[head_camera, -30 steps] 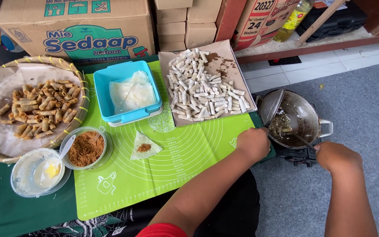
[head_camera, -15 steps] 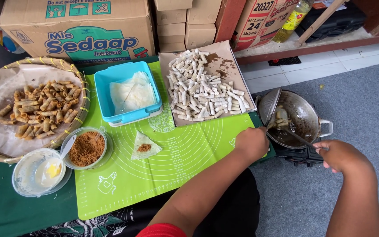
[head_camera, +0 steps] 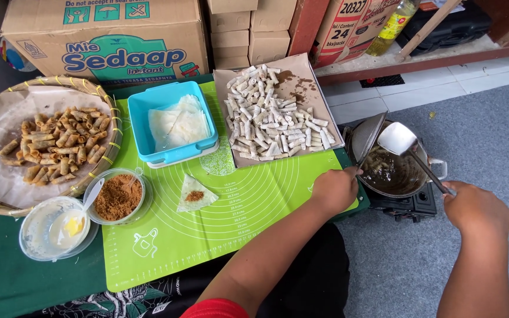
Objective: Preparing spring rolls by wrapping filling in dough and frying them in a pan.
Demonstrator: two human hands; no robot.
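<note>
**Ladle lifted clear of the wok**

At the right of the frame the right hand [head_camera: 477, 207] has its fingers closed round the long handle of a metal ladle [head_camera: 398, 139], whose bowl now stands raised above the wok [head_camera: 391, 171] on its small black stove [head_camera: 407, 206]. Half a second ago the bowl sat low inside the pan, down in the dark oil; now it is up and looks empty, so a scoop or stir appears to have just ended. The left hand [head_camera: 334, 189], at the right edge of the green mat [head_camera: 219, 235], has its fingers curled shut on the thin handle of a flat metal strainer [head_camera: 367, 136], which leans on the pan's left rim much as before.

The rest has not moved: uncooked white rolls [head_camera: 272, 115] on brown paper at upper middle, blue tub [head_camera: 172, 123] of wrappers beside them, fried rolls in the woven basket [head_camera: 98, 94] at left, and one filled wrapper [head_camera: 194, 194] on the mat.
</note>
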